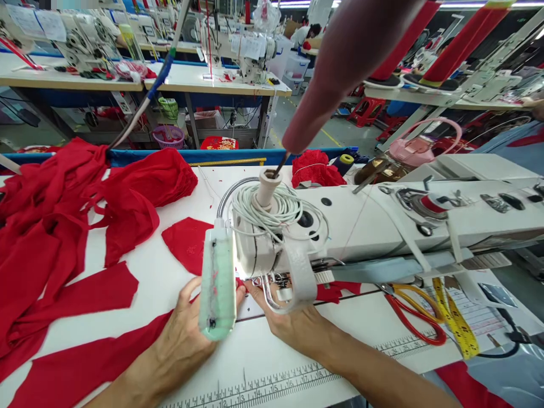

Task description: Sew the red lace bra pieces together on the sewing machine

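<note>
Under the head of a white sewing machine (335,221), a small piece of red fabric (241,284) lies at the needle area. My left hand (185,331) is closed at the left edge of this piece, its thumb against it; a pale green lamp (217,283) hides part of the fingers. From the right, my right hand (297,328) holds the same fabric with its fingertips, the index finger stretched along it. The machine's guard covers some of its fingers. A red fabric strip (106,351) runs beneath my left forearm.
Red fabric pieces (51,226) heap on the left. Scissors (419,311) and a yellow tape measure (454,320) lie at right. A printed ruler (272,391) marks the front. A dark red rod (335,68) hangs overhead. Other sewing machines (250,54) stand behind.
</note>
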Action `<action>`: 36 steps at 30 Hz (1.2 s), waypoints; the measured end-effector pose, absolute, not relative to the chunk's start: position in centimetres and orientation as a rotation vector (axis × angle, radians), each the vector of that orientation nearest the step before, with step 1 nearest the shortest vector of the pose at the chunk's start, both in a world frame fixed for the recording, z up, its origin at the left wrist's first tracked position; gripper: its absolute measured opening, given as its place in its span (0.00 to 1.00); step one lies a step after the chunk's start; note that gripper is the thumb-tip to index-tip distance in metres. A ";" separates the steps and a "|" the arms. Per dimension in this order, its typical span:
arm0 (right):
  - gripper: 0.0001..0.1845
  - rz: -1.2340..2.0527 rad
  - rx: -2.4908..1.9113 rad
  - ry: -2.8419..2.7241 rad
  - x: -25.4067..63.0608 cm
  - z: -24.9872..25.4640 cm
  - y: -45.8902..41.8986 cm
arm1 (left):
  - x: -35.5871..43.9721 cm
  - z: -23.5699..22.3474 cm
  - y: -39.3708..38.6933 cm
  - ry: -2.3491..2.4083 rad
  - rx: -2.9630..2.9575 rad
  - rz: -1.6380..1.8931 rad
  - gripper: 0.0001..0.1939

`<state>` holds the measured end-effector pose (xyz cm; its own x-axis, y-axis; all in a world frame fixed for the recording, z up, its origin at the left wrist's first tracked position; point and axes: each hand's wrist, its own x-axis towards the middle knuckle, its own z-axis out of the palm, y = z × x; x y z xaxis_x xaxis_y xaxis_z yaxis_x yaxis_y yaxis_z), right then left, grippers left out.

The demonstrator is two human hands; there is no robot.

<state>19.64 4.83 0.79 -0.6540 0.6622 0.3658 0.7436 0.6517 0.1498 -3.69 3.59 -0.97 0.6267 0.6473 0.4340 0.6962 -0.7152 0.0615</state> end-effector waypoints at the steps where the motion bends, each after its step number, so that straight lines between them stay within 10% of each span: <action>1: 0.32 -0.422 -1.135 -2.601 19.7 0.9 4.7 | -3.5 -1.2 3.6 -1.137 -2.753 -0.642 0.21; 7: 0.31 -0.363 -1.150 -2.574 19.6 1.1 4.9 | -2.7 -1.7 3.8 -1.156 -2.690 -0.701 0.16; 13: 0.09 -0.386 -1.205 -2.478 20.2 0.5 5.7 | -2.7 -1.5 3.8 -1.147 -2.669 -0.695 0.10; 25: 0.09 -0.615 -0.611 -2.451 20.0 1.2 5.5 | -2.9 -1.7 3.8 -1.115 -2.653 -0.687 0.15; 36: 0.19 -0.304 -0.960 -2.478 19.4 0.9 5.3 | -3.1 -2.3 3.6 -1.162 -2.673 -0.680 0.19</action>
